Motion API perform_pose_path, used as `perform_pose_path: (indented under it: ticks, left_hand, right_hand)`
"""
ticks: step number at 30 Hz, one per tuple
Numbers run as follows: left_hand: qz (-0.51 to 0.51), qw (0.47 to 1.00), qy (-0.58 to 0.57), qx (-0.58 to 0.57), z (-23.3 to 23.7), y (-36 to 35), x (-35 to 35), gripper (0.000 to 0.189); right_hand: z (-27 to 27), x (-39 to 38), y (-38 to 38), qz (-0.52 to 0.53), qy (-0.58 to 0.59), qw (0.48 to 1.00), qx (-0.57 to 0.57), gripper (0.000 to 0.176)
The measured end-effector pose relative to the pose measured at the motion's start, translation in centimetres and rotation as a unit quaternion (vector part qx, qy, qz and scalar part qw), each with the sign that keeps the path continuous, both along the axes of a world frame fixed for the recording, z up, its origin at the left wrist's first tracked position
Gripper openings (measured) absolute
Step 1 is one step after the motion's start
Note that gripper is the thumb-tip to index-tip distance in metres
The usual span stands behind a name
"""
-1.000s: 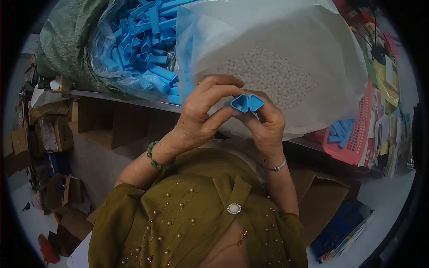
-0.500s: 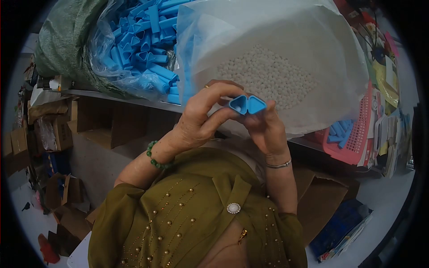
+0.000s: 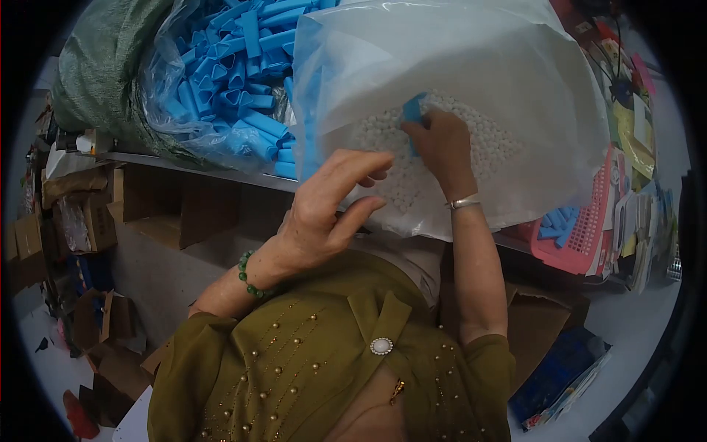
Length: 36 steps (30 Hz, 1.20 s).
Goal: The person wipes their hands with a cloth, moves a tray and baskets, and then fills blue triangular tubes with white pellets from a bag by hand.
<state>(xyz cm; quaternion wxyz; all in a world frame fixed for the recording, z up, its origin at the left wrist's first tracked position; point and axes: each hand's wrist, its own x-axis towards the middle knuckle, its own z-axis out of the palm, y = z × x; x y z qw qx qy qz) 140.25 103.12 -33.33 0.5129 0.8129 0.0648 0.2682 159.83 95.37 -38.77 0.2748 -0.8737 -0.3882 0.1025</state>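
Note:
My right hand (image 3: 443,147) is over the white bag (image 3: 346,51), its fingers closed on a blue piece (image 3: 414,109) that touches the small white balls (image 3: 493,140) inside. My left hand (image 3: 331,202) hovers in front of the bag's near edge, thumb and fingers apart with nothing between them. Many blue triangular tubes (image 3: 258,121) lie in a clear plastic bag to the left of the white one. Part of the held blue piece is hidden behind my right fingers.
A pink basket (image 3: 589,228) with blue tubes stands at the right. A green woven sack (image 3: 96,81) is at the upper left. Cardboard boxes (image 3: 173,206) lie below the table edge at left, and another box (image 3: 541,331) at lower right.
The hands have separated. My right hand has moved up and forward to the white balls with a blue piece; my left hand has let go of its blue piece and stays near the same place.

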Motion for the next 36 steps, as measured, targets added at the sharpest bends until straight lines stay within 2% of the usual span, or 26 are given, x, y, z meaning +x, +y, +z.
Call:
perform_pose_path:
  ticks: [2, 3, 5, 6, 8, 9, 10, 11, 12, 14, 15, 17, 18, 20, 21, 23, 24, 25, 26, 27, 29, 33, 35, 36]
  left_hand:
    - [-0.013, 1.000, -0.001, 0.015, -0.1, 0.4, -0.3, 0.048]
    - [-0.014, 1.000, 0.002, 0.018, -0.2, 0.6, -0.5, 0.047]
    - [-0.012, 1.000, 0.004, 0.021, -0.1, 0.8, -0.7, 0.045]
    - [-0.013, 1.000, 0.004, 0.018, 0.1, 0.9, -0.8, 0.044]
    - [-0.012, 1.000, 0.003, 0.014, 0.2, 1.1, -0.8, 0.043]
    - [-0.010, 1.000, 0.000, 0.014, 0.2, 1.2, -0.9, 0.043]
    - [-0.008, 1.000, -0.003, 0.013, 0.1, 1.2, -0.9, 0.042]
    - [-0.009, 1.000, -0.003, 0.010, 0.0, 1.1, -0.7, 0.042]
    - [0.004, 1.000, -0.013, 0.017, -0.1, 1.0, -0.5, 0.042]
    - [0.016, 0.999, -0.024, 0.024, -0.1, 0.7, 0.3, 0.042]
    - [0.041, 0.998, -0.037, 0.014, -0.1, 0.4, 0.8, 0.041]
    - [0.064, 0.997, -0.049, 0.006, 0.2, 0.2, 1.5, 0.041]
    - [0.036, 0.999, -0.036, 0.015, 0.4, 0.2, 1.8, 0.040]
    - [0.007, 0.999, -0.021, 0.026, 0.4, 0.1, 2.0, 0.040]
    - [-0.014, 1.000, -0.026, 0.002, 0.1, 0.1, 2.0, 0.038]
    - [-0.037, 0.999, -0.030, -0.020, -0.1, 0.1, 1.9, 0.036]
    - [-0.043, 0.998, -0.034, -0.013, -0.1, 0.1, 1.8, 0.035]
    - [-0.049, 0.998, -0.038, -0.007, 0.0, 0.1, 1.8, 0.034]
    - [-0.049, 0.998, -0.038, -0.005, 0.0, 0.1, 1.8, 0.034]
    - [-0.066, 0.997, -0.038, -0.007, 0.0, 0.0, 1.7, 0.033]
    - [-0.083, 0.996, -0.036, -0.010, 0.1, -0.1, 1.6, 0.033]
    - [-0.093, 0.995, -0.018, 0.012, 0.6, -0.6, 1.7, 0.032]
    - [-0.078, 0.996, -0.028, 0.038, 0.7, -0.9, 1.9, 0.031]
    - [-0.082, 0.995, -0.036, 0.041, 0.7, -0.9, 1.8, 0.031]
  right_hand:
    - [-1.1, 0.3, 1.5, 0.015, -0.116, 0.992, 0.055, 0.032]
    - [-2.3, 0.8, 2.1, 0.017, -0.114, 0.992, 0.055, 0.032]
    - [-3.7, 1.4, 3.1, 0.038, -0.298, 0.951, 0.079, 0.029]
    - [-4.2, 1.5, 2.9, 0.041, -0.298, 0.950, 0.080, 0.029]
    - [-2.7, 0.6, 2.1, -0.012, -0.147, 0.982, 0.117, 0.024]
    - [-1.5, -0.1, 1.5, -0.010, -0.146, 0.983, 0.115, 0.024]
    - [0.1, -1.0, 0.7, -0.020, -0.024, 0.989, 0.141, 0.018]
    - [1.2, -1.9, -0.1, -0.032, 0.098, 0.981, 0.166, 0.015]
    - [1.8, -2.7, -0.8, -0.033, 0.096, 0.981, 0.164, 0.015]
    - [2.6, -4.2, -2.0, -0.040, 0.229, 0.939, 0.255, 0.024]
    - [2.7, -4.7, -2.5, -0.041, 0.228, 0.939, 0.256, 0.024]
    - [2.7, -5.6, -3.5, 0.063, 0.205, 0.918, 0.332, 0.027]
    - [2.8, -5.9, -3.9, 0.063, 0.205, 0.918, 0.334, 0.027]
    - [2.9, -6.4, -4.8, 0.130, 0.123, 0.934, 0.310, 0.026]
    - [3.0, -6.4, -5.2, 0.128, 0.122, 0.933, 0.313, 0.026]
    - [3.5, -6.3, -5.9, 0.114, 0.283, 0.906, 0.295, 0.028]
    - [3.4, -6.2, -6.3, 0.113, 0.281, 0.905, 0.297, 0.028]
    - [3.1, -6.2, -6.7, 0.102, 0.426, 0.837, 0.329, 0.030]
    - [2.7, -6.2, -6.9, 0.089, 0.559, 0.746, 0.351, 0.034]
    - [2.5, -6.3, -7.0, 0.089, 0.559, 0.745, 0.352, 0.034]
    - [2.2, -6.3, -7.2, 0.102, 0.701, 0.608, 0.358, 0.050]
    - [4.2, -7.0, -6.6, 0.147, 0.711, 0.594, 0.346, 0.051]
    - [5.4, -8.2, -6.1, 0.065, 0.700, 0.621, 0.346, 0.049]
    - [5.7, -8.5, -6.0, 0.077, 0.705, 0.616, 0.344, 0.049]
